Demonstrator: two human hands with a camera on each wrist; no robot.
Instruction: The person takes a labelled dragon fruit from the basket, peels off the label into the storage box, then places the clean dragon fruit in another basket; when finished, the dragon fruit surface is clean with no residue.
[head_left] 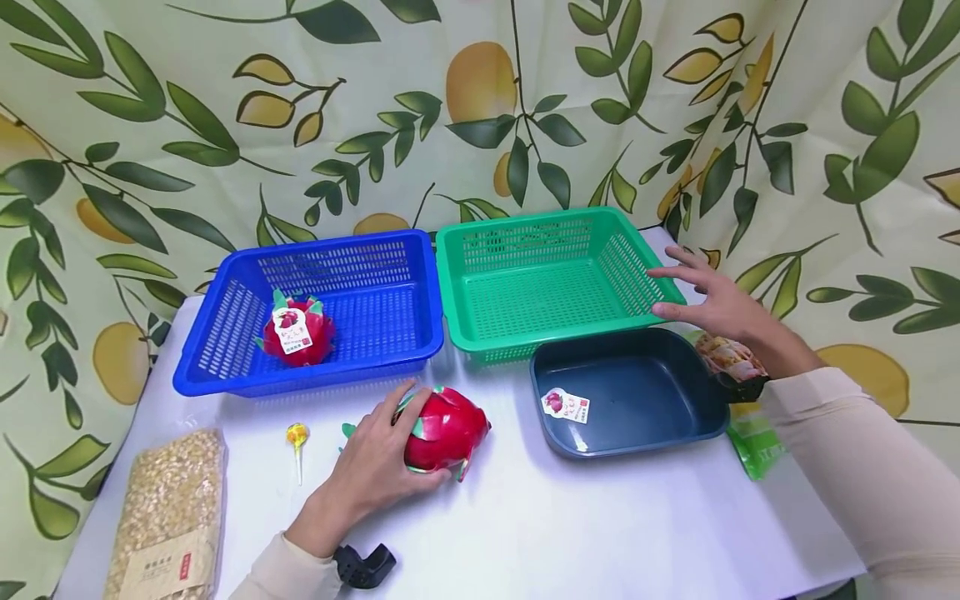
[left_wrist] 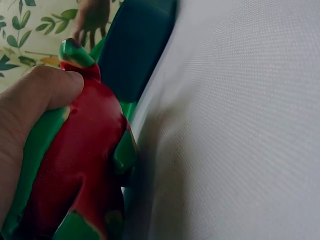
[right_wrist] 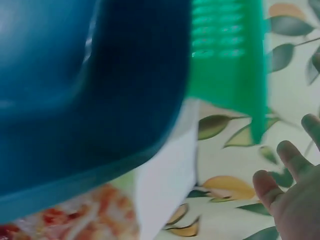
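My left hand (head_left: 382, 454) grips a red dragon fruit (head_left: 450, 429) with green scales, low over the white table in front of the baskets. In the left wrist view the thumb (left_wrist: 62, 87) presses on the fruit's red skin. A second dragon fruit (head_left: 318, 337) with a paper label sits inside the blue basket (head_left: 348, 368). My right hand (head_left: 708, 296), its fingers spread and holding nothing, hovers by the right end of the green basket (head_left: 525, 300). Below that hand is a dark blue tray (head_left: 637, 400) with a similar label (head_left: 566, 406) on its left side.
A lollipop (head_left: 297, 437) lies left of my left hand. At the table's left edge is a clear bag of grain flakes (head_left: 172, 500). A green package (head_left: 753, 442) and a patterned packet (head_left: 727, 354) lie right of the tray, partly covered. A leaf-print curtain (head_left: 420, 100) hangs behind.
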